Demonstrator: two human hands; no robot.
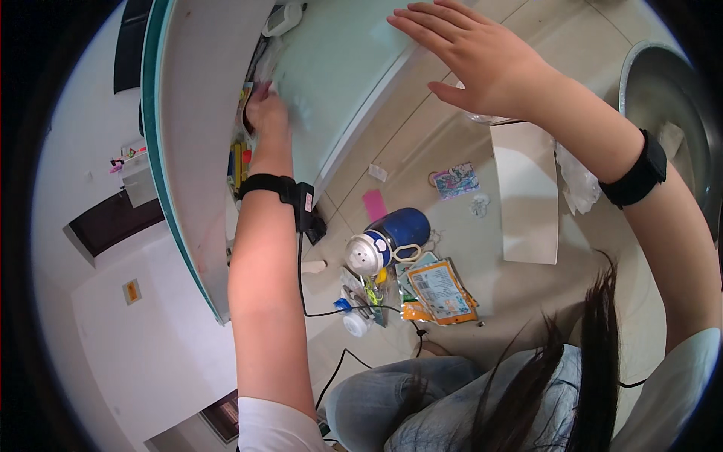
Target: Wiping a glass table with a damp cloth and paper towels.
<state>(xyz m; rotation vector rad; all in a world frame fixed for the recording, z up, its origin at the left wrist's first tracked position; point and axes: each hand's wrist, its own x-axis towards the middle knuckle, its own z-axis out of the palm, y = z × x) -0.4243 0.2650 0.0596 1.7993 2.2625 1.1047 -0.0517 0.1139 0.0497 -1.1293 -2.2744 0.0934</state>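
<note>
Bottle (407,226) and packets (440,292) lie on the floor (407,139), a basin (636,75) rightward, the right hand (486,60) spread wide, empty, the left hand (267,114) at shelf clutter (239,160), its hold unclear.

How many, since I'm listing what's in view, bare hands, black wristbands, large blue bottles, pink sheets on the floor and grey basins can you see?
Left hand and right hand: 2
Black wristbands: 2
Large blue bottle: 1
Pink sheet: 1
Grey basin: 1
Total: 7
</note>
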